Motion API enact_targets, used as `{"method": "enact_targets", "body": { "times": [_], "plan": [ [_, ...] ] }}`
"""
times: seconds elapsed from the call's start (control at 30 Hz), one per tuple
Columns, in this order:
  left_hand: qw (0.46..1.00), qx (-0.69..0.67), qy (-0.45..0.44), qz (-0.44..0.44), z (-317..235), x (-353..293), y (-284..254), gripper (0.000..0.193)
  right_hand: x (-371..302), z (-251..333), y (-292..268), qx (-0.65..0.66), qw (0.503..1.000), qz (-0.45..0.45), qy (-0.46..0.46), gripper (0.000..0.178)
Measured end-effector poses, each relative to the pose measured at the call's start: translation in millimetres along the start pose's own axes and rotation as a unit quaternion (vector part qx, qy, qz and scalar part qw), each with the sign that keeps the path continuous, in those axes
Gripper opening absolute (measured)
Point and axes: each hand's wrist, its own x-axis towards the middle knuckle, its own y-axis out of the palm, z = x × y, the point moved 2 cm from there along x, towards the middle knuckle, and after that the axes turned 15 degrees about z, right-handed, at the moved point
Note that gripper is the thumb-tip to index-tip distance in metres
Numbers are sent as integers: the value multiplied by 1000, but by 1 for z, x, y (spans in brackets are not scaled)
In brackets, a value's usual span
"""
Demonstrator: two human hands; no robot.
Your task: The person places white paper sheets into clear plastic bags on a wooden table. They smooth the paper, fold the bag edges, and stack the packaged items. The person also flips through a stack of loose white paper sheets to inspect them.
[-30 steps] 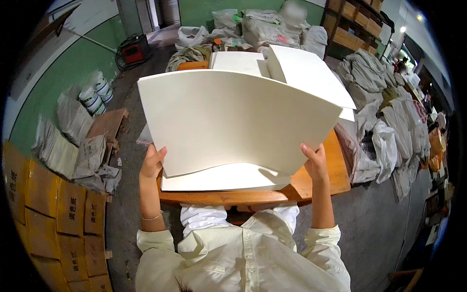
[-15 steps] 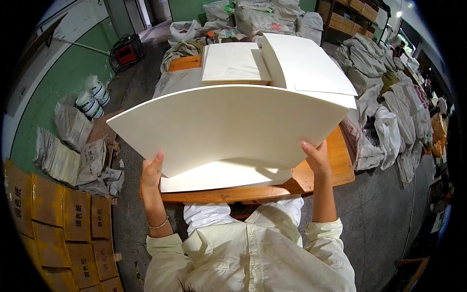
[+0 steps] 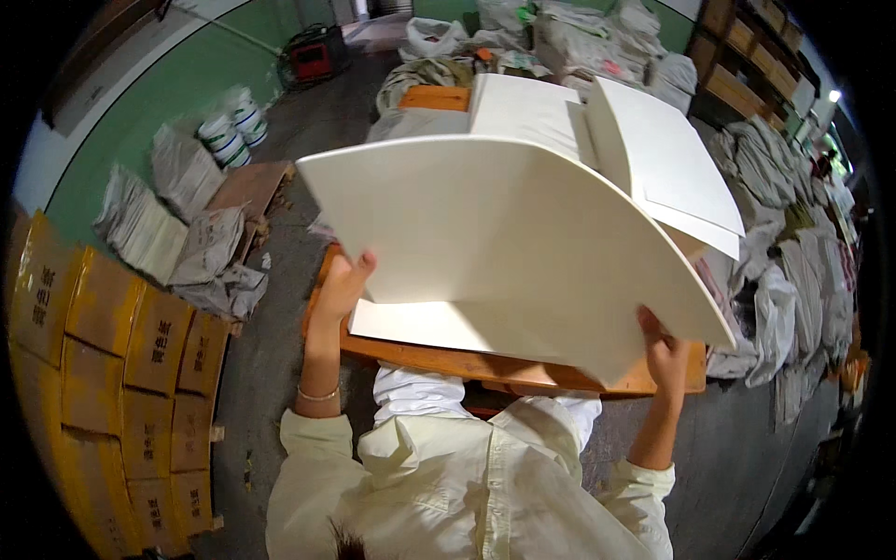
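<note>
A large cream paper stack [image 3: 495, 233], its sheets too even to tell apart, stands tilted and bowed between my hands above the wooden table [image 3: 448, 357]. Along its left side my left hand [image 3: 345, 285] grips it, thumb lying on the near face. My right hand [image 3: 663, 350] is closed on the lower right edge, its fingers partly in shadow. Beneath it, more white paper [image 3: 411, 322] lies flat on the table. Farther back rest another pile of white sheets [image 3: 527, 112] and, at its right, a taller stack [image 3: 667, 154] whose top sheets hang over the edge.
Taped brown cartons [image 3: 107, 303] are piled at the lower left. Wrapped bundles [image 3: 140, 224] and white tubs [image 3: 224, 140] stand by the green wall. Grey sacks [image 3: 765, 168] heap up beyond the table's right side, and a red-and-black machine [image 3: 313, 54] sits at the back left.
The held paper stack has tipped, its right end dropping lower and its left end rising. My right hand has moved down and right with it. The whole view has shifted too.
</note>
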Motion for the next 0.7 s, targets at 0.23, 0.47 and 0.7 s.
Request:
{"method": "enact_targets", "body": {
  "times": [0.23, 0.47, 0.7],
  "plan": [
    [867, 465, -96, -148, 37, 88, -92, 72, -24, -5, -20, 322, 946, -24, 11, 20],
    [777, 583, -221, -83, 80, 121, -76, 46, -87, -11, -13, 299, 942, -72, 130, 11],
    [769, 624, -85, -109, 66, 116, -56, 29, -107, 2, -14, 284, 941, -94, 160, 11]
  ]
}}
